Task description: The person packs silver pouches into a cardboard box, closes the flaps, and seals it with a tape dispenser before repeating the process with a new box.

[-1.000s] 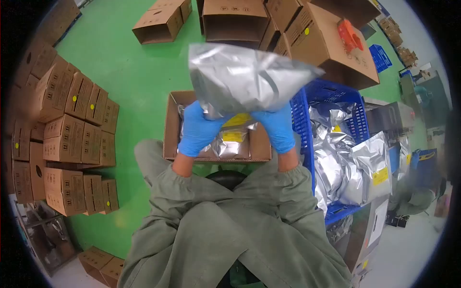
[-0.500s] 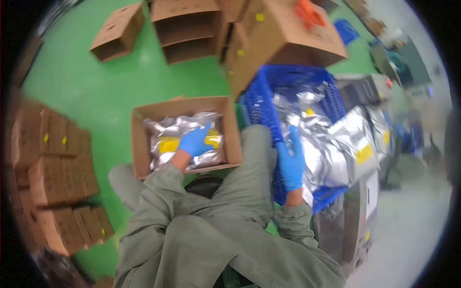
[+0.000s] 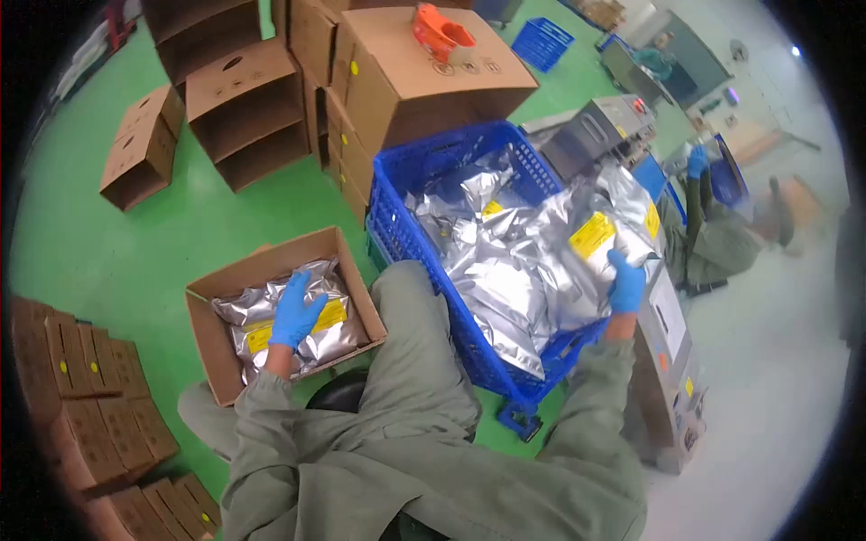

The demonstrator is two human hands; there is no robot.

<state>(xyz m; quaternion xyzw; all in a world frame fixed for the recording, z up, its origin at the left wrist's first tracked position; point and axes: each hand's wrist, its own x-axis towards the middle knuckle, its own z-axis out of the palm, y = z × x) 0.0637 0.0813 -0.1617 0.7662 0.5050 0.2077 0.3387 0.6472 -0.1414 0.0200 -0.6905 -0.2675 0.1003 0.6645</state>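
My left hand (image 3: pixel 296 314), in a blue glove, lies with fingers spread on a silver foil bag (image 3: pixel 336 339) with a yellow label. That bag rests inside an open cardboard box (image 3: pixel 209 350) at my left knee. My right hand (image 3: pixel 626 283), also gloved in blue, grips the right edge of another silver foil bag (image 3: pixel 577 281) with a yellow label. This bag is over the right side of a blue plastic crate (image 3: pixel 394 212), which holds several more foil bags (image 3: pixel 496 293). My right fingertips are partly hidden by the bag.
A large carton (image 3: pixel 442 81) with an orange tape dispenser (image 3: pixel 442 34) on top stands behind the crate. Open cartons (image 3: pixel 244 90) lie ahead, and stacked boxes (image 3: pixel 108 406) line the left. A metal machine (image 3: pixel 591 135) and a co-worker (image 3: pixel 722 248) are on the right.
My right hand has moved right from the crate's left side and taken hold of a foil bag at the right. My left hand stays on the bag in the box. The view has turned right.
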